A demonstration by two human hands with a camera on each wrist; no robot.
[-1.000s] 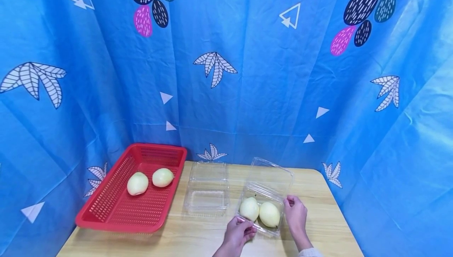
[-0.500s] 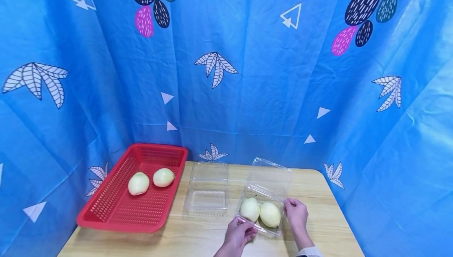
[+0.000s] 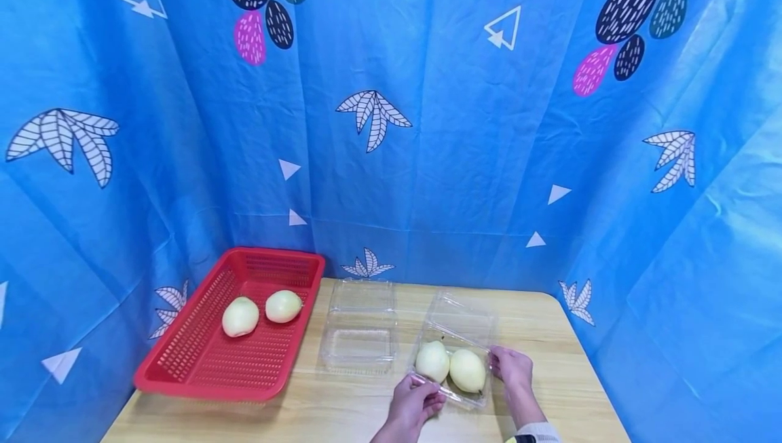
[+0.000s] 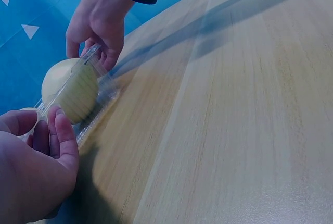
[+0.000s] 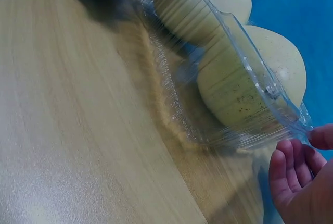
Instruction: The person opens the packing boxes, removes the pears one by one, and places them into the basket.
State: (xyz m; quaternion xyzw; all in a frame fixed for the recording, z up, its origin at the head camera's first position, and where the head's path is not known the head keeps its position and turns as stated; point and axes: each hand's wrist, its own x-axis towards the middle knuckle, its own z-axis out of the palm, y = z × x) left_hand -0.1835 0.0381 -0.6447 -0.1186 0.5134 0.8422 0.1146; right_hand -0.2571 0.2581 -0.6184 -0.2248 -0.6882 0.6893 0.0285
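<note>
Two pale yellow pears (image 3: 468,371) sit side by side in a clear plastic clamshell box (image 5: 182,86) on the wooden table. Its hinged lid (image 3: 461,314) stands open on the far side. My left hand (image 3: 415,402) pinches the near rim of the box between thumb and fingers, toward its left corner. At the right side, my right hand (image 3: 514,370) pinches the rim; in the right wrist view its thumb (image 5: 322,136) presses on the box's corner and the other fingers curl below. The left wrist view shows both hands (image 4: 39,169) on the rim, with one pear (image 4: 73,91) between them.
A red perforated basket (image 3: 214,389) at the left holds two more pears (image 3: 240,317). Between it and the filled box lies a second clear clamshell box (image 3: 358,344), opened out with nothing in it. Blue patterned curtains (image 3: 379,185) hang behind and beside the table.
The lid's far edge has come down lower behind the box. The right hand has shifted slightly down along the side rim. The left hand keeps its hold on the near rim.
</note>
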